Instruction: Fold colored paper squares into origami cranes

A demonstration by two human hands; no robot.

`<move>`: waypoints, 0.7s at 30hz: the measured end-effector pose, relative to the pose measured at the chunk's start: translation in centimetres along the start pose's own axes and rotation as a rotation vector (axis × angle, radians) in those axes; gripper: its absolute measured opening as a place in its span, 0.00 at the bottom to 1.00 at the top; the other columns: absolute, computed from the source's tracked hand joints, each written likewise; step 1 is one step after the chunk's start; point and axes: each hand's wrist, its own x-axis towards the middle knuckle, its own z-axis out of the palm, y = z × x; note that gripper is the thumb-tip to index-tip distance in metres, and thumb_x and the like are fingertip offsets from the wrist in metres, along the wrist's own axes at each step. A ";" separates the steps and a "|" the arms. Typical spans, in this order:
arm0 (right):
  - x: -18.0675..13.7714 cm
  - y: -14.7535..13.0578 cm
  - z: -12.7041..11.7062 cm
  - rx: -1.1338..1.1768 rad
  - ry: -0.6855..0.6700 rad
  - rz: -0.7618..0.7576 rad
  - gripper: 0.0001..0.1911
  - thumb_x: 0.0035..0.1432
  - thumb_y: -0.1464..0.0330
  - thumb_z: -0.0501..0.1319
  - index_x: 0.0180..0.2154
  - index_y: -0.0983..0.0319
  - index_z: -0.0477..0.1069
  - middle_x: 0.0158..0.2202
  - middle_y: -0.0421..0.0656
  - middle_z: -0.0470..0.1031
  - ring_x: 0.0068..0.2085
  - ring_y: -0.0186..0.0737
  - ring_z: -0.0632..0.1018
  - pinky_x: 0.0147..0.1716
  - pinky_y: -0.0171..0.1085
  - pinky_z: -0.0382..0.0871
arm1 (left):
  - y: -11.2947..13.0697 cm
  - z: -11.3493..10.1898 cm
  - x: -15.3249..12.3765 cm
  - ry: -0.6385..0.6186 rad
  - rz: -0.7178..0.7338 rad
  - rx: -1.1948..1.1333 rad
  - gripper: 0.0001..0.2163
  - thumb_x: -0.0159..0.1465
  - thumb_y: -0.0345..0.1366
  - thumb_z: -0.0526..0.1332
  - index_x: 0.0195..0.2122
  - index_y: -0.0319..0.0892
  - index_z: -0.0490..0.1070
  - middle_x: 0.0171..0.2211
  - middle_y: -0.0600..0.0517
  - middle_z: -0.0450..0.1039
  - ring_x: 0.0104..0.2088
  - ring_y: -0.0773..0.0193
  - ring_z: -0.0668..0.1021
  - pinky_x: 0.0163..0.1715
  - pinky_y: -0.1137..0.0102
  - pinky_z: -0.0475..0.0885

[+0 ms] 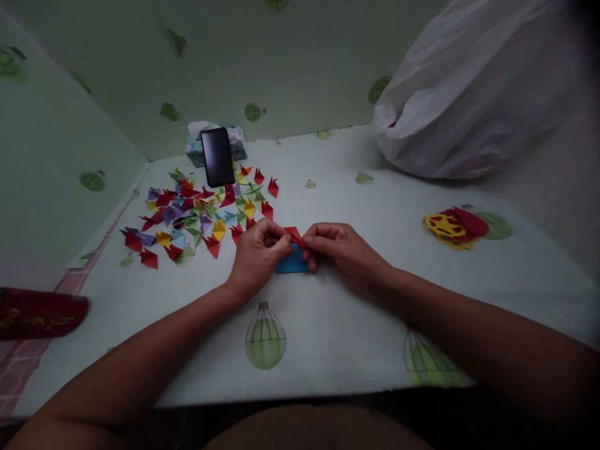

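Observation:
Between my two hands is a small piece of folded red origami paper [294,235], pinched from both sides. My left hand [260,255] grips its left part between thumb and forefinger. Its right end is in the closed fingertips of my right hand [341,251]. Just below the red paper is a blue square [291,261], partly covered by my fingers; whether it is paper or a pad I cannot tell. To the left of my left hand, many folded paper cranes [192,215] in red, yellow, green, purple and blue lie spread out.
A black phone [217,156] leans on a tissue box [239,144] behind the cranes. A large white plastic bag [450,112] stands at the back right. Red and yellow cut-out pieces [452,228] lie to the right. A dark red object with gold marks [42,312] is at the left edge.

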 end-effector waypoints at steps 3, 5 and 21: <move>0.0 -0.2 0.0 0.028 0.017 0.012 0.09 0.53 0.66 0.66 0.26 0.64 0.71 0.22 0.37 0.72 0.20 0.28 0.70 0.23 0.32 0.63 | 0.0 -0.2 0.1 -0.080 0.006 -0.047 0.07 0.57 0.34 0.67 0.29 0.40 0.69 0.24 0.55 0.74 0.25 0.68 0.78 0.27 0.73 0.72; 0.0 -0.3 0.0 0.060 0.040 0.015 0.09 0.53 0.67 0.66 0.25 0.64 0.70 0.21 0.36 0.72 0.20 0.28 0.69 0.23 0.32 0.62 | -0.1 -0.3 0.2 -0.128 0.026 -0.092 0.07 0.56 0.35 0.68 0.31 0.40 0.70 0.26 0.55 0.75 0.27 0.68 0.77 0.30 0.72 0.73; -0.2 -0.3 0.2 0.081 0.033 0.038 0.09 0.51 0.66 0.67 0.23 0.63 0.71 0.22 0.37 0.73 0.20 0.29 0.70 0.23 0.33 0.63 | 0.2 -0.2 0.1 -0.173 -0.008 -0.104 0.09 0.53 0.37 0.71 0.28 0.40 0.74 0.25 0.54 0.74 0.26 0.69 0.75 0.29 0.73 0.71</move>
